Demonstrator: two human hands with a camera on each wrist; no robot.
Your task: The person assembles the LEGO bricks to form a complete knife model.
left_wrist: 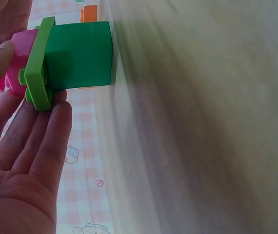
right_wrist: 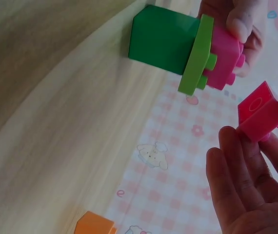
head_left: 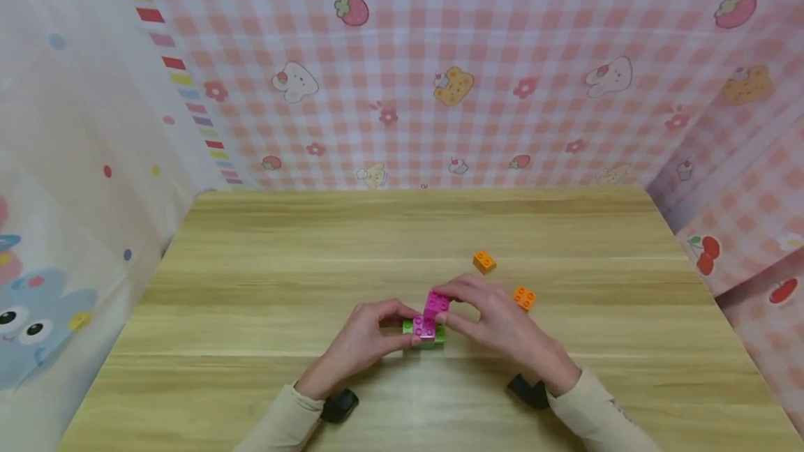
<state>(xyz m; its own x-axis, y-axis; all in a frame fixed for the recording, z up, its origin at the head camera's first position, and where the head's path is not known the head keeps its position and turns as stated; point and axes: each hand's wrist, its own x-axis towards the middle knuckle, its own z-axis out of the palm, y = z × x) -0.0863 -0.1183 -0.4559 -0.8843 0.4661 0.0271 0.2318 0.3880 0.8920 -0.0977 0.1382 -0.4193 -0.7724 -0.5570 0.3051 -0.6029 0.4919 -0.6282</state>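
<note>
Currently, at lower centre of the head view, the left hand (head_left: 361,340), thumb and fingers nearly closed, pinches the pink brick (head_left: 423,328) topping an upright stack on a light-green plate (right_wrist: 197,54), long axis left to right. The right hand (head_left: 496,316), similarly narrowed, pinches a loose magenta brick (head_left: 437,304), tilted, studs upward, apart from the stack.

Beyond the right hand's fingers (head_left: 461,289) lies an orange, studded plastic brick (head_left: 484,261); a second orange, studded brick (head_left: 524,298) sits to their right. Pale wood-grain tabletop (head_left: 251,250) spreads beneath; pink-and-white gingham cloth (head_left: 352,89) hangs well beyond.
</note>
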